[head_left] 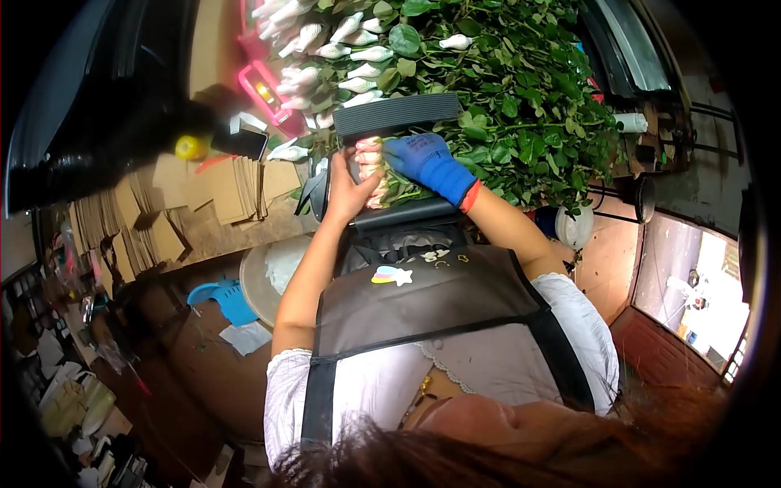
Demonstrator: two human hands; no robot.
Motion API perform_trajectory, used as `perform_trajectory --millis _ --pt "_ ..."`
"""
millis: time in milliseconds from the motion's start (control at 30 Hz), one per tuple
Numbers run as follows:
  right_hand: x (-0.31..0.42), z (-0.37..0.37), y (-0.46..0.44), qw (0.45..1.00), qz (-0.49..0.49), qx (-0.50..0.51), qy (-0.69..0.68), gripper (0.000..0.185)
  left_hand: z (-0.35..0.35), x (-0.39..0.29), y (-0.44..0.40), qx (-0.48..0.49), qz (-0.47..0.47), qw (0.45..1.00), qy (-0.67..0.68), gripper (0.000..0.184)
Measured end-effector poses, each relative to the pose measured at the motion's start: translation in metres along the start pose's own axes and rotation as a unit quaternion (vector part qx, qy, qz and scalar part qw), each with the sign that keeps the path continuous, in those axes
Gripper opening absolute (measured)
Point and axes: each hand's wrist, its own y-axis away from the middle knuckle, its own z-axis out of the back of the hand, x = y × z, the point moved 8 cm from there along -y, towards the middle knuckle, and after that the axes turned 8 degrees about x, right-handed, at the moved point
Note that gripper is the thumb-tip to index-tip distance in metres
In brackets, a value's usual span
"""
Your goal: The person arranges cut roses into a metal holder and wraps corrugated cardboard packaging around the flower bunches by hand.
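Note:
A row of pale pink roses [370, 159], heads lined up toward me, lies in front of my body. My left hand [348, 191] is bare and closes around the side of the heads. In a blue knitted glove, my right hand [425, 165] curls over the stems and leaves just right of the heads; its fingertips are partly hidden. A dark ribbed panel [396, 116] stands just beyond both hands, and a black padded edge [407, 214] lies on my side of the flowers.
Leafy rose stems [521, 106] pile up on the right, with white net-wrapped rose heads [358, 71] behind. Cardboard sheets [237, 191], a phone [240, 141], a yellow tape roll [190, 147] and a pink tape dispenser [264, 89] sit on the left. Below is a blue plastic stool [229, 302].

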Motion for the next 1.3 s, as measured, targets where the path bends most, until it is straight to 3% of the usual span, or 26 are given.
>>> perform_trajectory --millis 100,200,300,433,533,733,800,867,900,933,967,1000,1067,1133,1167,1200,1267,1300 --pt "-0.004 -0.008 -0.004 1.000 0.000 -0.008 0.004 0.020 -0.001 -0.001 -0.009 0.048 0.017 0.998 -0.044 0.057" --pt "-0.001 -0.008 -0.002 1.000 -0.019 0.002 0.012 0.020 -0.001 0.001 -0.017 0.025 0.097 0.995 -0.028 0.045" --pt "0.004 0.007 0.014 0.999 -0.016 0.028 -0.004 0.020 -0.001 -0.002 -0.014 -0.018 0.083 0.996 -0.037 0.038" --pt "0.000 0.043 0.033 0.967 -0.004 -0.136 -0.216 0.028 0.002 -0.009 -0.012 -0.023 0.048 0.998 -0.026 0.037" --pt "0.002 0.019 0.022 0.962 0.101 -0.166 -0.192 0.032 0.003 -0.007 -0.012 -0.023 0.038 0.998 -0.039 0.038" --pt "0.013 -0.007 0.008 0.983 0.102 -0.140 -0.054 0.036 0.002 -0.001 -0.014 -0.024 0.015 0.997 -0.066 0.036" --pt "0.009 -0.014 0.002 0.982 0.099 -0.158 -0.037 0.034 0.003 -0.009 -0.018 0.026 0.033 0.997 -0.065 0.038" --pt "0.005 -0.015 -0.006 0.978 0.069 -0.157 -0.116 0.029 0.002 -0.008 -0.019 0.015 -0.005 0.999 -0.031 0.034" --pt "0.013 -0.002 -0.001 0.978 0.044 -0.068 -0.192 0.022 -0.001 0.006 -0.017 0.011 0.032 0.999 0.012 0.032" --pt "0.011 0.006 0.014 0.930 0.103 -0.195 -0.294 0.021 -0.003 0.008 -0.022 0.045 0.012 0.999 0.023 0.029" --pt "0.009 -0.028 -0.005 0.808 0.034 -0.064 -0.585 0.021 -0.006 0.010 -0.025 0.079 -0.007 0.996 0.035 0.026" --pt "0.022 -0.017 -0.010 0.965 0.085 -0.111 -0.222 0.019 -0.006 0.055 -0.026 0.040 0.034 0.998 0.024 0.033" --pt "0.030 -0.020 -0.007 0.984 -0.012 -0.178 0.029 0.015 -0.003 0.059 -0.023 0.001 0.065 0.998 0.017 0.050" --pt "0.030 -0.014 -0.005 0.991 -0.022 -0.134 -0.018 0.020 0.000 0.074 -0.027 -0.007 0.053 0.997 0.063 0.066" --pt "0.032 0.003 0.012 0.980 0.070 -0.124 -0.138 0.030 0.003 0.077 -0.029 0.000 0.068 0.997 0.041 0.070" --pt "0.026 0.007 0.018 0.977 0.053 -0.117 -0.168 0.030 0.005 0.078 -0.032 0.007 0.084 0.996 0.019 0.074" --pt "0.021 0.031 0.052 0.918 0.121 -0.283 -0.251 0.028 0.005 0.041 -0.023 -0.018 0.045 0.999 -0.006 0.072" --pt "0.018 0.045 0.077 0.910 0.127 -0.261 -0.295 0.028 0.004 0.033 -0.022 -0.020 0.058 0.998 0.002 0.068"
